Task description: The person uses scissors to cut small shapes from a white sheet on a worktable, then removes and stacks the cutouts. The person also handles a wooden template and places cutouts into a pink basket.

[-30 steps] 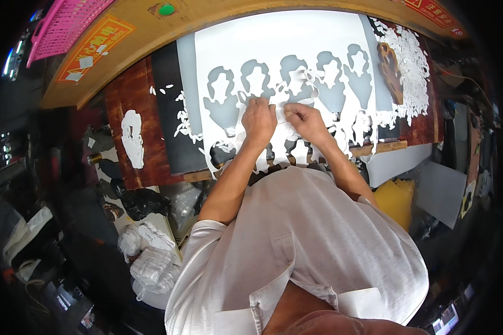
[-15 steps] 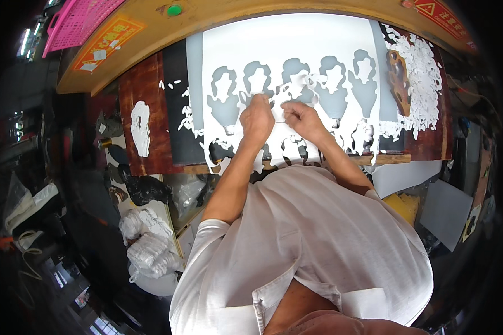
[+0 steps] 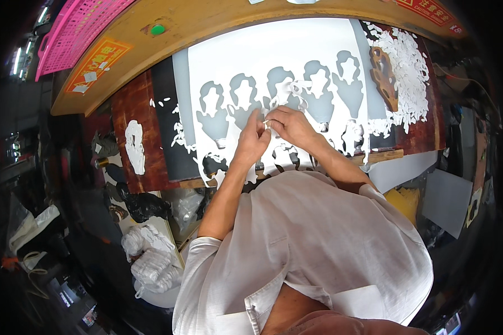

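Observation:
A white sheet (image 3: 262, 47) with rows of shaped cut-outs lies on a grey board (image 3: 181, 78), which shows through the openings. My left hand (image 3: 254, 139) and my right hand (image 3: 292, 129) almost meet over the lower middle of the sheet. Both are closed at the fingertips on a small white cut piece (image 3: 266, 124), mostly hidden by the fingers. Just beyond my right hand, a loose curled white strip (image 3: 297, 89) rises from the sheet. Ragged cut strips of the sheet hang at the table's near edge, in front of my shirt.
Right of the sheet stands a brown cutting die (image 3: 384, 78) beside a heap of small white scraps (image 3: 408, 72). A stack of white cut pieces (image 3: 134, 147) lies on the reddish table at left. A yellow machine beam (image 3: 207, 28) with a green button spans the far side. Bundled white pieces (image 3: 153, 268) sit low left.
My hands have come closer together, with the right fingers now beside the left fingertips. The white piece between them shows less. The whole view has shifted and tilted a little.

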A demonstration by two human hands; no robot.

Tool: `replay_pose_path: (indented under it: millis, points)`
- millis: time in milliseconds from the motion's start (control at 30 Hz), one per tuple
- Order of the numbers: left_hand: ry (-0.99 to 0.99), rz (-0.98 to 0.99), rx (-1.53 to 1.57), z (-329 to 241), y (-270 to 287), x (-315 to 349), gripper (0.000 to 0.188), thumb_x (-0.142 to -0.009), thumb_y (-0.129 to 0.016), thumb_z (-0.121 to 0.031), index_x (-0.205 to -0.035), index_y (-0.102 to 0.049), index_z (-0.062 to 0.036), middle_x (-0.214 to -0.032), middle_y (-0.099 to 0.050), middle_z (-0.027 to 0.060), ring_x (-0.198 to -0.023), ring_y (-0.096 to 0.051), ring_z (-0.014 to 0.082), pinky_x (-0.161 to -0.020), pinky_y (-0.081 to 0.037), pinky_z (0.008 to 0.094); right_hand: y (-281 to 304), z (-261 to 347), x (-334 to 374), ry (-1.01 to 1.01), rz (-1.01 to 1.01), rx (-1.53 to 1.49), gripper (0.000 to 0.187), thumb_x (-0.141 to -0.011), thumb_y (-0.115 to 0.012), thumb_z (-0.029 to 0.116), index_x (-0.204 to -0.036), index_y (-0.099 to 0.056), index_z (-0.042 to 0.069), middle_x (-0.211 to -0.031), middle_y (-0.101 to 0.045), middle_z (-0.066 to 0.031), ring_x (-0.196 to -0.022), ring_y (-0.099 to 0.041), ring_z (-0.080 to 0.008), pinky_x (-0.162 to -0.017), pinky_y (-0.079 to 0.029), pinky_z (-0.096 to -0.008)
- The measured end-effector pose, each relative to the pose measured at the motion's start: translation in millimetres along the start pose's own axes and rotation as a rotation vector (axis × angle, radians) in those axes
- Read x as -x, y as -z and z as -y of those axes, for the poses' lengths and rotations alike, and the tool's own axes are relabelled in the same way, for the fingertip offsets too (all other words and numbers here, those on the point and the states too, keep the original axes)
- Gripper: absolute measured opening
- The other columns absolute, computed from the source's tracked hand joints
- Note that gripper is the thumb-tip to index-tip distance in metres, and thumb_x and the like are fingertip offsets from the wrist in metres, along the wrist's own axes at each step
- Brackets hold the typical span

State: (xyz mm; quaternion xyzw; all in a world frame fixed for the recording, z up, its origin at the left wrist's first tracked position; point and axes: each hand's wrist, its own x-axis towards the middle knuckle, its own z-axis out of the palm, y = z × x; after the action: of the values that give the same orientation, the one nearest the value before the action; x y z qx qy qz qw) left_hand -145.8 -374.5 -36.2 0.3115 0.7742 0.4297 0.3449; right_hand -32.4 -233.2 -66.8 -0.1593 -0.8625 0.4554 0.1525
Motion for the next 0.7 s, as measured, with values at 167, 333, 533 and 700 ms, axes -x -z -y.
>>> replay_pose_path:
  millis: [167, 333, 533, 700]
  points:
    - [0.233, 0.185, 0.079, 18, -8, 18, 0.027, -0.105, -0.058, -0.017, -0.098, -0.064, 0.0083, -0.077, -0.064, 0.0079, -0.066, -0.064, 0.0143, -0.064, -0.057, 0.0303, 18, 0, -24, -0.422, -0.426, -0.179, 0.019, -0.102, -0.056, 0.014, -0.102, -0.070, 0.001, -0.088, -0.071, -0.0213, -0.080, -0.070, -0.0370, -0.075, -0.056, -0.0416]
    - [0.312, 0.042, 0.284, 37, -4, 43, 0.024, -0.105, -0.060, -0.016, -0.090, -0.068, 0.0012, -0.071, -0.057, -0.0035, -0.064, -0.053, 0.0044, -0.058, -0.048, 0.0241, 64, 14, -20, -0.287, -0.063, -0.140, 0.030, -0.098, -0.065, 0.023, -0.116, -0.069, -0.001, -0.091, -0.072, -0.0192, -0.078, -0.069, -0.0353, -0.075, -0.056, -0.0409]
    - [0.065, 0.113, 0.160, 25, -7, 41, 0.018, -0.103, -0.063, -0.015, -0.103, -0.072, 0.0015, -0.076, -0.057, -0.0067, -0.069, -0.046, 0.0024, -0.061, -0.039, 0.0228, 82, 3, -32, -0.281, -0.178, 0.512, 0.053, -0.094, -0.068, 0.037, -0.134, -0.066, 0.003, -0.123, -0.066, -0.0213, -0.102, -0.069, -0.0378, -0.091, -0.055, -0.0456]
    - [0.178, -0.034, 0.344, -7, -11, 42, 0.047, -0.101, -0.060, -0.011, -0.147, -0.054, -0.0048, -0.075, -0.053, 0.0011, -0.068, -0.050, 0.0085, -0.065, -0.055, 0.0290, 85, -11, -41, -0.350, -0.262, 0.096, 0.032, -0.098, -0.065, 0.024, -0.120, -0.073, 0.001, -0.101, -0.072, -0.0166, -0.095, -0.072, -0.0321, -0.089, -0.057, -0.0395]
